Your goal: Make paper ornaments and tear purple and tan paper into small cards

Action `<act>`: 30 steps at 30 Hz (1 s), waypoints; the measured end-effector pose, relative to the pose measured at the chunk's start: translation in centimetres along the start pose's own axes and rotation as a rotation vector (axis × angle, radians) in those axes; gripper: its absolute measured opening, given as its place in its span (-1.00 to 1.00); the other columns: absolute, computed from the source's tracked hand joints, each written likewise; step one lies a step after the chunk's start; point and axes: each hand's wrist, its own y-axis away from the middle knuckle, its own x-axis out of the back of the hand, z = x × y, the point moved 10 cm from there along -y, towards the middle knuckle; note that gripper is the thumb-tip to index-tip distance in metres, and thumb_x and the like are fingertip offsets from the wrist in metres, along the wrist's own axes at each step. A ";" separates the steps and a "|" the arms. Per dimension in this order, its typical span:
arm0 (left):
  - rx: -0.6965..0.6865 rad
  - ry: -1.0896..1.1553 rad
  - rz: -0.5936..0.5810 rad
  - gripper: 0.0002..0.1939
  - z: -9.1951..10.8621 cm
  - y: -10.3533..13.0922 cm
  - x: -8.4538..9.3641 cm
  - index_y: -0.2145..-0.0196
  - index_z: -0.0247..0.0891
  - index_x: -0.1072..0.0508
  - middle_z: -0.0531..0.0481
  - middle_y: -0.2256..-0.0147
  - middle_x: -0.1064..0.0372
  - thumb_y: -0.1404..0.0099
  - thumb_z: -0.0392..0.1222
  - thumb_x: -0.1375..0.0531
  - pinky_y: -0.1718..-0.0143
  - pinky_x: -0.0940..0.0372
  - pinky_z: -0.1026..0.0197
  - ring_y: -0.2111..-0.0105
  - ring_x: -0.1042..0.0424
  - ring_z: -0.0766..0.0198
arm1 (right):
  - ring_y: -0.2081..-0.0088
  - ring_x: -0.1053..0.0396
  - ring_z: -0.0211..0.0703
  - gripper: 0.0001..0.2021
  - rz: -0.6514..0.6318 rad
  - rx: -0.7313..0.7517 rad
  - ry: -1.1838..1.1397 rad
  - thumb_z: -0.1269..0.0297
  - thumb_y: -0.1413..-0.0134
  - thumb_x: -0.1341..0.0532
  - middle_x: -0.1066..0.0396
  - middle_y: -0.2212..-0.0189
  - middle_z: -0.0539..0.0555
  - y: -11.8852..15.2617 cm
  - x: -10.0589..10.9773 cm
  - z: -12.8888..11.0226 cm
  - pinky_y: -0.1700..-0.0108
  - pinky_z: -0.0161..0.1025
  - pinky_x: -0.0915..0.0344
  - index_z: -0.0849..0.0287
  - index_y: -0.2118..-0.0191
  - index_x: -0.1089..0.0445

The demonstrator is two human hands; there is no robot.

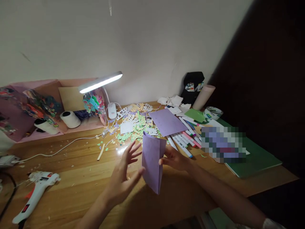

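A folded sheet of purple paper is held upright above the front of the wooden table. My right hand pinches its right edge between thumb and fingers. On the other side, my left hand has its fingers spread, with the thumb tip at or very near the paper's left edge; it grips nothing. Behind the folded paper, a flat purple sheet lies partly over several markers.
Paper scraps cover the back middle, beside a lit lamp. A glue gun lies front left. A pink box with thread spools stands back left. A green board is at right.
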 end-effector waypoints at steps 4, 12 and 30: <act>0.025 -0.226 -0.004 0.01 1.8 1.8 -1.7 -0.26 -0.06 0.35 -0.22 -0.24 0.08 -0.09 -0.02 -0.26 -0.13 -0.09 -0.17 -0.19 -0.04 -0.06 | 0.39 -0.31 -0.24 -0.68 -0.188 0.074 -0.183 0.01 0.08 -0.27 -0.37 0.47 0.01 0.0 -3.3 -0.8 0.28 -0.30 -0.29 0.22 0.44 -0.38; 0.488 0.142 0.324 -0.43 -3.4 6.2 2.7 -0.11 -0.25 -0.22 -0.20 -0.07 -0.28 -0.19 0.03 -0.08 0.06 -0.33 -0.01 -0.06 -0.25 -0.09 | 0.46 -0.29 -0.28 -0.73 -0.179 -0.027 -0.288 0.07 0.10 -0.30 -0.36 0.53 -0.01 0.5 -3.3 -0.2 0.40 -0.37 -0.26 0.20 0.49 -0.40; 0.067 -0.861 -0.191 -0.53 -6.8 0.0 -1.4 -0.17 -0.35 -0.11 -0.23 -0.19 -0.07 -0.31 -0.34 0.11 -0.13 -0.11 -0.03 -0.16 -0.12 0.11 | 0.79 -0.19 -0.34 -0.66 -0.036 -0.787 0.124 -0.03 0.00 -0.14 -0.26 0.81 -0.09 1.7 1.5 10.6 0.76 -0.45 0.00 0.19 0.43 -0.23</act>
